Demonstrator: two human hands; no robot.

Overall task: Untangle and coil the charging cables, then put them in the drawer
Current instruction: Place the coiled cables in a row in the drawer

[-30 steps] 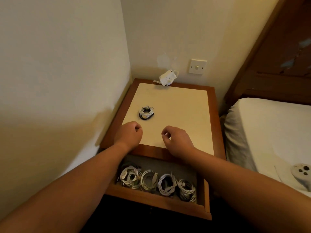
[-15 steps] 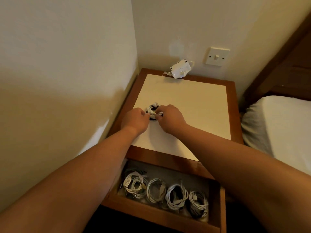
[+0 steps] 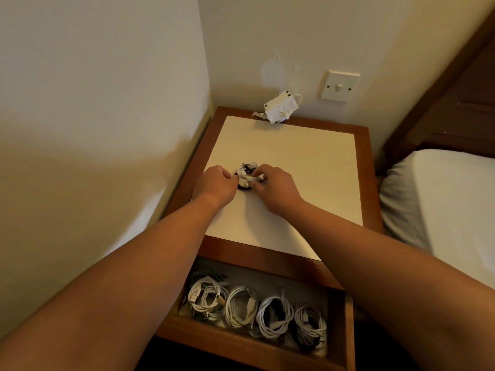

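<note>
- Pinching a white strand of the cable bundle between thumb and forefinger, the right hand grasps it from the bundle's right side.
- The left hand lies with curled fingers against the bundle's left side. Its back hides the fingertips, so whether it grips the cables or only touches them cannot be told.
- The bundle is a small knot of white cable over a black loop. It rests on the pale top of the nightstand, left of centre and nearer the left edge than the right, between the two hands.
- Both forearms reach in from the near side, crossing above the front edge of the nightstand.
- Below that front edge the drawer stands pulled open.
- Four coiled cables lie side by side in a row inside it, running from its left end to its right end. They are mostly white, with some darker cable among the right-hand coils.
- A small white boxy device sits tilted at the nightstand's back edge, close to the wall.
- A light switch is mounted on the wall to the right of the device.
- A bed with white bedding stands just beside the nightstand's right side, with a dark wooden headboard behind it.
</note>
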